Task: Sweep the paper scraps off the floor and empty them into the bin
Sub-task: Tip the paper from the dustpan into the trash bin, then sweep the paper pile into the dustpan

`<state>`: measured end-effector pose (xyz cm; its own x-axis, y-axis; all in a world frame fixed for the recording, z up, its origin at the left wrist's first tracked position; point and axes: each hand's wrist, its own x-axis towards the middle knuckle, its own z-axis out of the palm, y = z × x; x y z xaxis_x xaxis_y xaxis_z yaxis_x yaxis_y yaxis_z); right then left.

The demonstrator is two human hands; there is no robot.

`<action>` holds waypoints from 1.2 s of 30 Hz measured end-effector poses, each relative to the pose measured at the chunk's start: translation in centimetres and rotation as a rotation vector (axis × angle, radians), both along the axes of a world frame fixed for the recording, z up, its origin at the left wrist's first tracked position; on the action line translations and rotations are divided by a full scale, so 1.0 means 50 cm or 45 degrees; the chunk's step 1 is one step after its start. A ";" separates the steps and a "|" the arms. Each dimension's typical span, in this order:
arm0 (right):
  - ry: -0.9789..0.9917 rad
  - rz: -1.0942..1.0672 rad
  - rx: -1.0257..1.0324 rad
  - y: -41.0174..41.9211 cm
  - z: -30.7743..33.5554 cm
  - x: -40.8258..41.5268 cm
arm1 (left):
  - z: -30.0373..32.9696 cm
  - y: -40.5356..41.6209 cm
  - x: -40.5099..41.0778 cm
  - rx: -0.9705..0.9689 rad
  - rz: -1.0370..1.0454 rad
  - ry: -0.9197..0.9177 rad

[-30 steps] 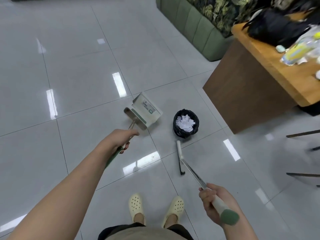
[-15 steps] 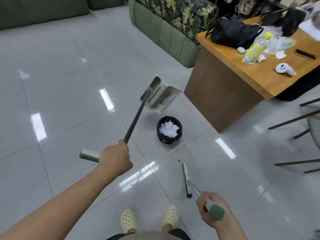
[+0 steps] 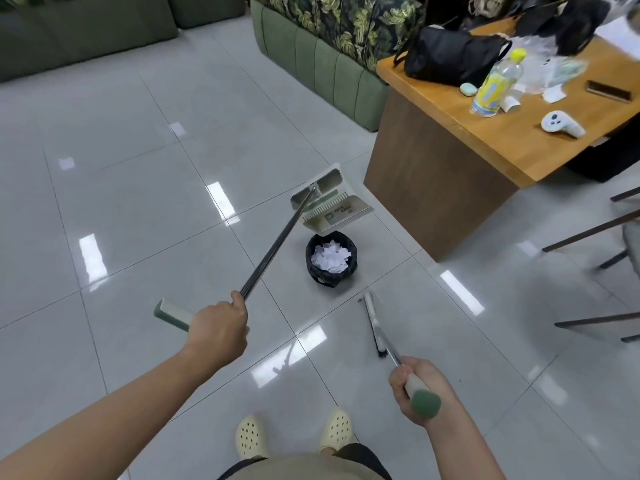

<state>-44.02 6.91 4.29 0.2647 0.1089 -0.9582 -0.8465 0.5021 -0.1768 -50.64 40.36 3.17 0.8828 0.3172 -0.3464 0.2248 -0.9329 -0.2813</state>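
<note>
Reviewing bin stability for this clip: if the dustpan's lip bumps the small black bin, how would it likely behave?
The bin looks small and probably light: paper scraps fill it. It would likely slide on the glossy floor or tip. Its black liner looks soft.

Left hand (image 3: 218, 327) gripping long-handled dustpan (image 3: 325, 202) tipped above black bin (image 3: 330, 259) of paper scraps (image 3: 330, 256), right hand (image 3: 420, 389) holding broom (image 3: 375, 327) on tiled floor (image 3: 138, 202)

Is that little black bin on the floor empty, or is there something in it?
Not empty. The black bin holds a heap of white paper scraps reaching near its rim, with the tipped dustpan held just above it.
</note>
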 end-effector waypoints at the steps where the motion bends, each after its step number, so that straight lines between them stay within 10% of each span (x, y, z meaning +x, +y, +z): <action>1: 0.002 -0.011 0.030 -0.006 -0.002 0.007 | 0.004 -0.004 0.002 -0.021 0.040 -0.003; 5: 0.014 -0.014 0.098 -0.033 -0.009 0.030 | 0.030 -0.015 0.015 -0.346 0.425 -0.087; 12: 0.035 -0.209 0.330 -0.080 -0.037 0.062 | 0.063 -0.014 0.042 -1.650 1.544 -0.431; 22: 0.138 -0.389 0.605 -0.096 -0.120 0.097 | -0.011 -0.017 0.005 -1.648 1.807 -0.348; 36: -0.020 0.069 0.203 0.143 -0.042 0.295 | -0.163 0.090 0.301 -1.869 1.822 -0.232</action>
<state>-29.25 14.07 2.19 0.2689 0.2739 -0.9234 -0.8709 0.4786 -0.1117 -35.58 44.84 -4.98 0.3600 0.2925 -0.8859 0.7761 0.4332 0.4584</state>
